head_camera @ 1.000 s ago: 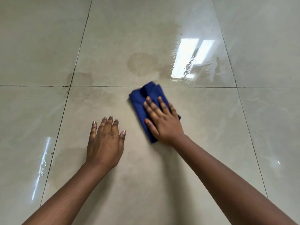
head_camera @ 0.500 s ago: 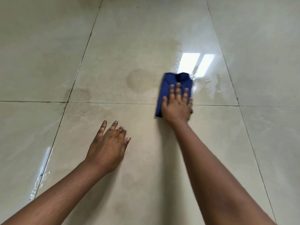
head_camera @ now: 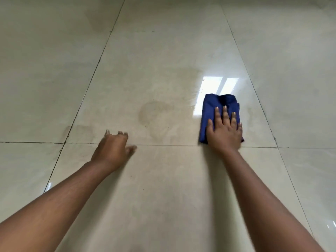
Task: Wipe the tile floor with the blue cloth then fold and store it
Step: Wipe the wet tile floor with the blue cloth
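1. One blue cloth [head_camera: 212, 108], folded into a thick pad, lies flat on the glossy cream tile floor [head_camera: 163, 51], right of centre. Its near edge sits just beyond a dark grout line [head_camera: 163, 145] running left to right.
2. One right hand [head_camera: 224, 132] presses palm down on the near half of the cloth, fingers spread and straight; it lies flat on the fabric and does not grip it. The far half of the cloth shows beyond the fingertips.
3. One left hand [head_camera: 113, 149] is well to the left of the cloth, apart from it, over the same grout line. It holds nothing. Its fingers are loosely curled and blurred, so I cannot tell whether it touches the floor.
4. Two bare forearms reach in from the lower corners.
5. One bright window reflection [head_camera: 214, 86], split into two panes, shines on the tile, touching the cloth's far left edge.
6. One brownish smear [head_camera: 156, 115] marks the tile between the two hands, with a fainter patch [head_camera: 80, 130] further left.
7. Parts of six large tiles show, divided by thin dark grout lines.
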